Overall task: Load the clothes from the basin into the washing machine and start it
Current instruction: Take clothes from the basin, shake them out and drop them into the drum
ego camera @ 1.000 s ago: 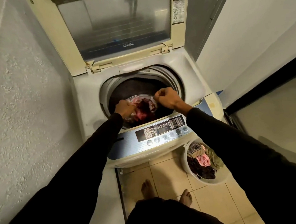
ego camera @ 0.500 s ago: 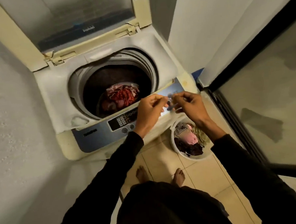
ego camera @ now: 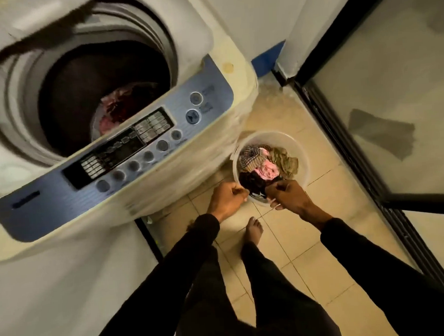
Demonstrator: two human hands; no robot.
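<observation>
The left hand (ego camera: 226,199) sits at the near left rim of the basin (ego camera: 303,160), fingers curled in; whether they pinch the rim, a bit of cloth or nothing cannot be told through the motion blur. The right hand (ego camera: 287,194) reaches over the near edge of the basin with its fingers curled down into the dark garment (ego camera: 254,182) at the front of the pile, apparently gripping it. Both arms wear black sleeves (ego camera: 377,262), and one bare foot (ego camera: 253,231) stands on the tiled floor (ego camera: 299,254) just below the hands.

The basin is a round translucent white one, set on the tiles right against the front corner of the washing machine (ego camera: 165,187). In it, behind the dark garment, lie a pink cloth (ego camera: 267,169), a checked brown piece (ego camera: 250,157) and an olive one (ego camera: 286,160) (all bunched together, touching).

Farther off, the machine's blue control panel (ego camera: 126,158) runs across the front with a dark display and a row of round buttons. Beyond it the drum (ego camera: 85,80) stands open, with red and pink clothes (ego camera: 120,109) already lying at its bottom.

To the right, a dark-framed glass door (ego camera: 383,106) stands beside the white wall (ego camera: 253,15).
</observation>
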